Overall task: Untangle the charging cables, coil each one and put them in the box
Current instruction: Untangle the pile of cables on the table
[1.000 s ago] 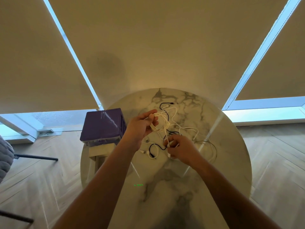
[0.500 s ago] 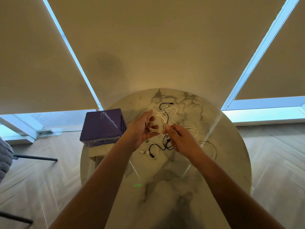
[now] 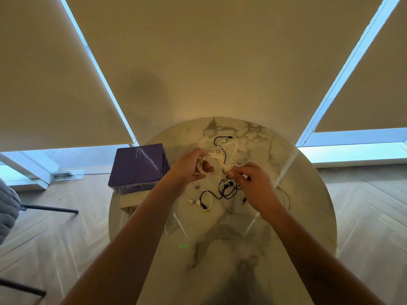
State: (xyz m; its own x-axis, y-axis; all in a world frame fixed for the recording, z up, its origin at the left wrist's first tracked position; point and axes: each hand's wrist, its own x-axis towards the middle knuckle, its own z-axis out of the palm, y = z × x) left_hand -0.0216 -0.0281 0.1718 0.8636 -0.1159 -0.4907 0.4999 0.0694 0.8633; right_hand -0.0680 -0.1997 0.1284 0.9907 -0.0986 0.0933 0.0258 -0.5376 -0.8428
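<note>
1. Several charging cables, white ones and black ones, lie knotted together on the far half of the round marble table (image 3: 253,249), between and just beyond the person's two hands.
2. One white cable (image 3: 217,155) is partly gathered into loops, and the left hand (image 3: 187,168) grips that bundle with its fingers curled round the loops and the thumb across the front, held a little above the tabletop.
3. A strand of the same white cable runs from the loops to the right hand (image 3: 253,181), which pinches it between thumb and fingertips (image 3: 231,172); the other fingers are bent in loosely.
4. A black cable (image 3: 226,190) curls in a few loose rings just below the pinch, close against the right hand, and one of its plug ends lies on the marble nearer the person.
5. Another black length (image 3: 217,140) arches at the far side of the heap, ending in a plug that points right.
6. A short white cable (image 3: 189,195) with small connectors lies flat under the left wrist, apart from the loops being held.
7. The purple box (image 3: 137,166) stands left of the left hand at the table's left edge, lid on, just beside the forearm and not touching the cables.
8. Behind the table hang beige roller blinds (image 3: 209,51) with bright strips of window between them.
9. Herringbone wood floor (image 3: 55,227) shows on both sides, and a grey cushion (image 3: 7,208) with a dark chair leg sits at the far left.
</note>
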